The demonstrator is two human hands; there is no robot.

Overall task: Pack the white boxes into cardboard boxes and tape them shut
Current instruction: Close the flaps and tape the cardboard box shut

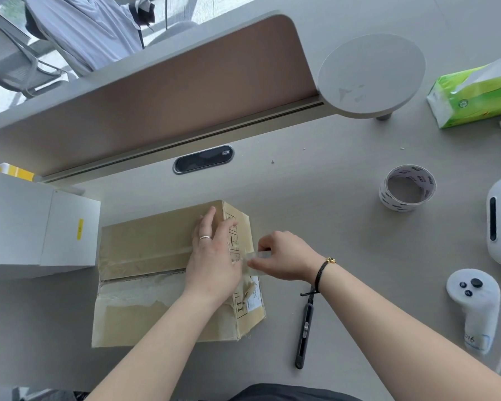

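L hand (214,250) flat on cardboard box (168,273); R hand (284,257) pinches tape (258,256) at its edge.

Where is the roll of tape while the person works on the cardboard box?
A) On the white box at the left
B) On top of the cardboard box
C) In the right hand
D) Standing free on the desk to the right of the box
D: the roll of tape sits on the desk, apart from the cardboard box; the right hand pinches only a strip of tape.

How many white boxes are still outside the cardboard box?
1: a white box on the desk, left of the closed cardboard box. Others may be packed inside or off-frame.
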